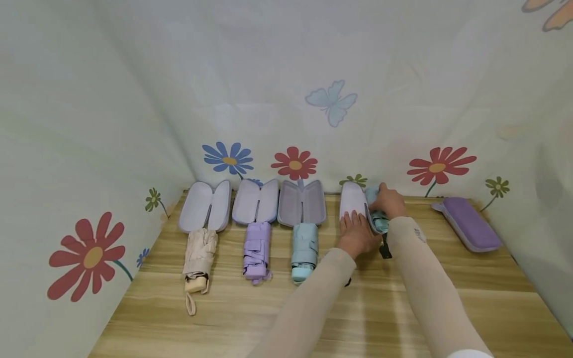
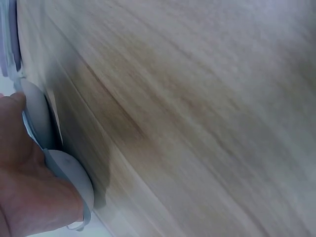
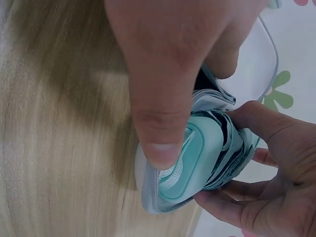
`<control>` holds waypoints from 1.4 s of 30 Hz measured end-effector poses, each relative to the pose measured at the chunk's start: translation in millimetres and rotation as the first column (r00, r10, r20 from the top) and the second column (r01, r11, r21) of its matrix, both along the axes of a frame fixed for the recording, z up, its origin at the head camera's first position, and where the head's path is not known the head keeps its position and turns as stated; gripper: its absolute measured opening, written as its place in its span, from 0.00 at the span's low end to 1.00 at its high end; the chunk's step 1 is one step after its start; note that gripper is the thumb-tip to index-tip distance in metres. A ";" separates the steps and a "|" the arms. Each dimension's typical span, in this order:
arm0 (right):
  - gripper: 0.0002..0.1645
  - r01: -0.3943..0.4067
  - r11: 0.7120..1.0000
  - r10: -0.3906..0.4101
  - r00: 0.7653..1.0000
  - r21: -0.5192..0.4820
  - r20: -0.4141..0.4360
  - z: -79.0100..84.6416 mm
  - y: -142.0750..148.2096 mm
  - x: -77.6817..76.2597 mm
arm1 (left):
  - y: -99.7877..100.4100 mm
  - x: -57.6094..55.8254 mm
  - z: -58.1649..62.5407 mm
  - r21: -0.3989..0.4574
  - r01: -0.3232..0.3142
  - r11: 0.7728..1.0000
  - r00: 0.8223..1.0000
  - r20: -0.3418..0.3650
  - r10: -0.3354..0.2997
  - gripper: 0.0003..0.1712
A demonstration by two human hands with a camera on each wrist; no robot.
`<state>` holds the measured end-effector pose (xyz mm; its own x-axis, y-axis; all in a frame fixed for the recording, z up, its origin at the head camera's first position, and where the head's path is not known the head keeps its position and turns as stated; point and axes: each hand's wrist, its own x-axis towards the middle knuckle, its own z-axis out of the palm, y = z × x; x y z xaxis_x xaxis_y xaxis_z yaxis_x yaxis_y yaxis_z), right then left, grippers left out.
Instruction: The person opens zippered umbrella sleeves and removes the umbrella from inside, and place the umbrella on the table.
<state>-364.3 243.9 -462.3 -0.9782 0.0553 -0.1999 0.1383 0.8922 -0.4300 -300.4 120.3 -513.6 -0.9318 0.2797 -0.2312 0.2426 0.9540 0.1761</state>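
My right hand (image 1: 390, 203) grips a folded light-teal umbrella (image 3: 229, 153) that lies in the right half of an open pale grey case (image 1: 351, 199). In the right wrist view, the umbrella's mint handle end (image 3: 197, 158) and its looped cord show at the case's rim. My left hand (image 1: 356, 234) rests with straight fingers on the case's left half. Its thumb (image 3: 160, 123) touches the rim by the handle. The left wrist view shows the outside of the case shells (image 2: 71, 170) under the left hand (image 2: 29, 182).
To the left stand three open cases (image 1: 206, 206), with a beige umbrella (image 1: 200, 253), a purple umbrella (image 1: 257, 248) and another teal umbrella (image 1: 305, 248) in front of them. A closed purple case (image 1: 472, 223) lies at the right. A flowered curtain (image 1: 376, 139) backs the wooden table (image 1: 224, 328).
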 end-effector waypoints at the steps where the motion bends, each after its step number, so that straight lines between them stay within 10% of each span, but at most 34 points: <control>1: 0.47 0.004 1.000 -0.004 1.000 -0.022 0.008 -0.3 0.9 0.0 | 0.0 -0.8 -0.8 0.002 -0.005 1.000 1.000 0.004 0.005 0.53; 28: 0.46 0.075 0.985 -0.053 0.989 -0.157 0.139 -2.0 17.0 -1.2 | 7.3 -5.6 -6.9 0.065 -0.025 0.998 0.998 0.067 0.021 0.58; 42: 0.44 0.059 0.965 -0.062 0.998 -0.257 -0.004 4.7 31.0 13.2 | 5.5 4.6 -7.5 -0.024 -0.035 0.999 0.999 -0.029 0.035 0.55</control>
